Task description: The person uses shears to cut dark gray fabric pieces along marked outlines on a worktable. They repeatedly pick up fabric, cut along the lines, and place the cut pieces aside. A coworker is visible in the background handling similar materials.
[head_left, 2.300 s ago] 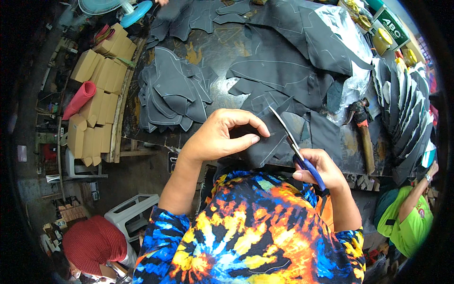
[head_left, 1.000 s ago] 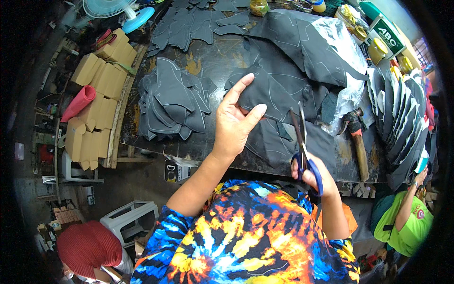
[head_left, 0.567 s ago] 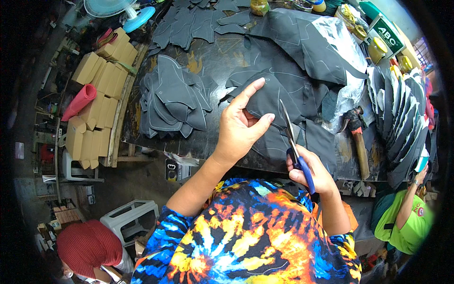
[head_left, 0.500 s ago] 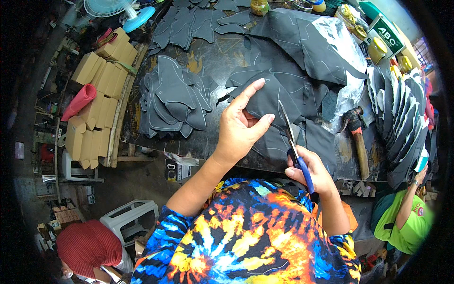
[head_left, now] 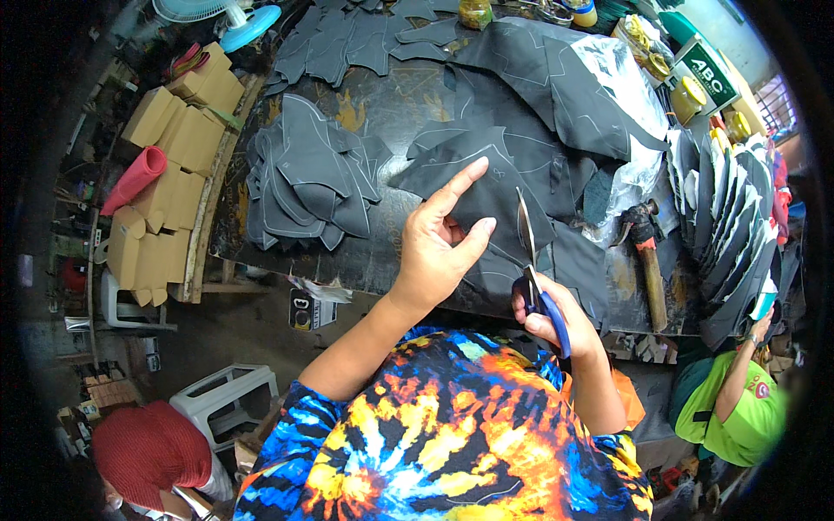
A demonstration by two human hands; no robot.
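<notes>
My right hand [head_left: 560,317] is wrapped round the blue handles of a pair of scissors [head_left: 526,230], whose metal blades point away from me over dark grey sheet material [head_left: 473,195] with pale drawn outlines. Whether the blades are cutting into it I cannot tell. On the left part of that sheet is my left hand [head_left: 439,239], thumb and index finger spread apart, the other fingers curled and partly hidden. A pile of cut dark pieces [head_left: 308,178] with pale outlines lies left of this hand.
A hammer [head_left: 647,269] with a wooden handle lies to the right, beside clear plastic [head_left: 625,187]. Stacked dark pieces [head_left: 725,234] stand at the far right, near a co-worker in green [head_left: 734,395]. Cardboard boxes [head_left: 174,187] line the left; another person in red [head_left: 152,456] is lower left.
The view has shifted slightly. My left hand has turned a little and the sheet's left part has moved, showing more of its outline. The scissors' handles have shifted in my right hand.
</notes>
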